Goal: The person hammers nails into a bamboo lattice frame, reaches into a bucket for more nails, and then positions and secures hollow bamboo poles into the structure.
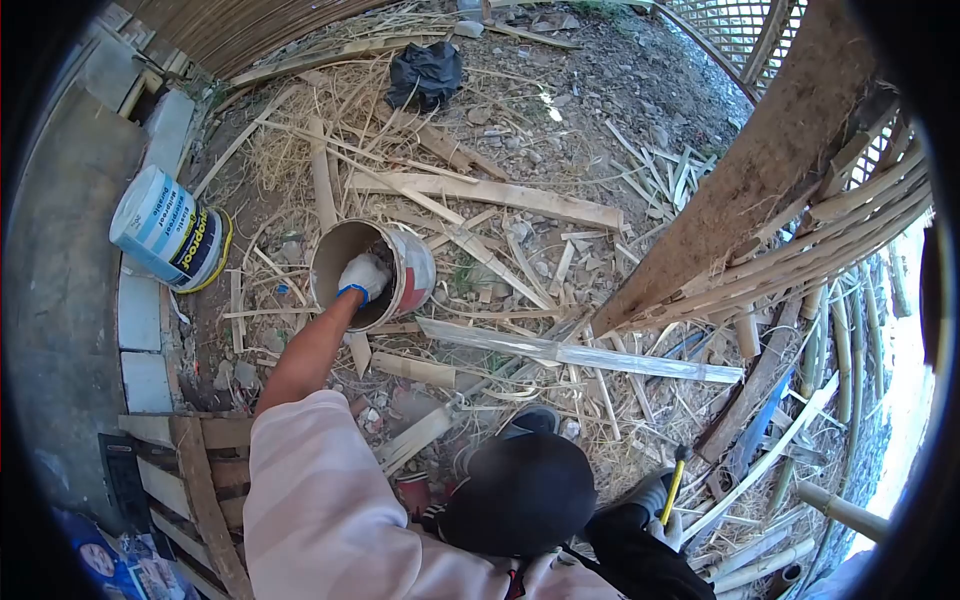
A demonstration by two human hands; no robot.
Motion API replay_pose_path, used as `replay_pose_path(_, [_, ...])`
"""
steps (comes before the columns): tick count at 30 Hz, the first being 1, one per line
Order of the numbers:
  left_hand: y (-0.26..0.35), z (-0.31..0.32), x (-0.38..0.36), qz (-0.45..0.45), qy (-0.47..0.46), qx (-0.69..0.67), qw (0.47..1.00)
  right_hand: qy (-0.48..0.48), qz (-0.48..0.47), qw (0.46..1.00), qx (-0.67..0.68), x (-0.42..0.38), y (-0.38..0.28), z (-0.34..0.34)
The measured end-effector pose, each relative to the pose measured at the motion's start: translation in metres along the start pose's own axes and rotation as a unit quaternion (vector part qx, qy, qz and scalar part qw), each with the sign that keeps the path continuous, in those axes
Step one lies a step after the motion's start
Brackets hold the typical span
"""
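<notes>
My left hand (pixel 366 276), in a white glove with a blue cuff, reaches into a tilted, dirty white bucket (pixel 416 268). Its fingers look curled near the inner wall; whatever they hold is hidden. Low on the right, my right hand (pixel 666 530), also gloved, is closed on the yellow handle of a hammer (pixel 676 485), whose small dark head points up. Between the two hands is my black-clad knee (pixel 520 495), with a shoe (pixel 532 420) just beyond it.
Wood strips and a long plank (pixel 500 198) litter the ground. A paint bucket (pixel 172 230) stands at left, above a wooden pallet (pixel 205 490). A black plastic bag (pixel 425 75) lies at the back. A thick slanting post (pixel 740 170) and bamboo poles (pixel 850 350) bound the right.
</notes>
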State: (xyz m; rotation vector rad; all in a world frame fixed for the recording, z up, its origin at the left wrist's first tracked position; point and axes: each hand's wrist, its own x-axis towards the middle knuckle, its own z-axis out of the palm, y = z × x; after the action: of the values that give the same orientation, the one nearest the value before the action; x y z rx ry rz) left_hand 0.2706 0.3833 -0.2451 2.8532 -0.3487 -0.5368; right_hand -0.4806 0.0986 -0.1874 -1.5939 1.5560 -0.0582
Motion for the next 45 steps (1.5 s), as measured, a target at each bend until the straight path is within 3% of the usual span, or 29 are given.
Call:
replay_pose_path(3, [-0.012,0.005,0.006,0.023,-0.050,-0.121,0.991,0.025,-0.023,0.999,-0.013,-0.016,0.071,0.017])
replay_pose_path(7, [0.011,-0.037,-0.039,-0.024,-0.133,-0.322,0.937,0.012,-0.050,0.999,-0.008,-0.017,0.030,0.019])
replay_pose_path(8, [0.010,-0.043,-0.044,-0.026,-0.151,-0.318,0.936,0.011,-0.062,0.998,-0.008,-0.016,0.027,0.026])
replay_pose_path(10, [0.012,-0.055,-0.053,-0.016,-0.142,-0.313,0.939,-0.042,-0.038,0.998,-0.004,-0.011,0.012,0.026])
replay_pose_path(13, [0.007,-0.047,-0.048,-0.015,-0.116,-0.316,0.942,-0.044,-0.058,0.997,-0.008,0.004,0.023,0.028])
replay_pose_path(15, [0.008,-0.042,-0.044,-0.031,-0.071,-0.390,0.918,-0.045,-0.066,0.997,-0.013,0.011,0.031,0.028])
replay_pose_path(17, [-0.012,-0.014,-0.016,-0.031,0.144,-0.252,0.957,-0.049,-0.070,0.996,-0.017,0.019,0.035,0.032])
replay_pose_path(19, [0.006,-0.016,-0.029,-0.061,0.211,-0.118,0.968,-0.056,-0.068,0.996,-0.022,0.024,0.040,0.029])
replay_pose_path(24, [0.021,-0.012,-0.004,-0.077,-0.004,0.027,0.997,-0.056,-0.052,0.997,-0.030,0.033,0.047,0.030])
replay_pose_path(34, [0.006,0.021,0.019,-0.056,0.004,0.048,0.997,-0.050,-0.038,0.998,-0.027,0.027,0.048,0.035])
replay_pose_path(40, [-0.014,0.023,0.015,-0.030,-0.049,-0.068,0.996,-0.046,-0.047,0.998,-0.020,0.023,0.055,0.037])
replay_pose_path(42, [-0.013,0.019,0.012,-0.034,-0.053,-0.052,0.997,-0.048,-0.048,0.998,-0.018,0.021,0.057,0.036])
replay_pose_path(45, [-0.007,0.013,0.011,-0.041,-0.003,-0.029,0.999,-0.050,-0.051,0.997,-0.011,0.019,0.065,0.037])
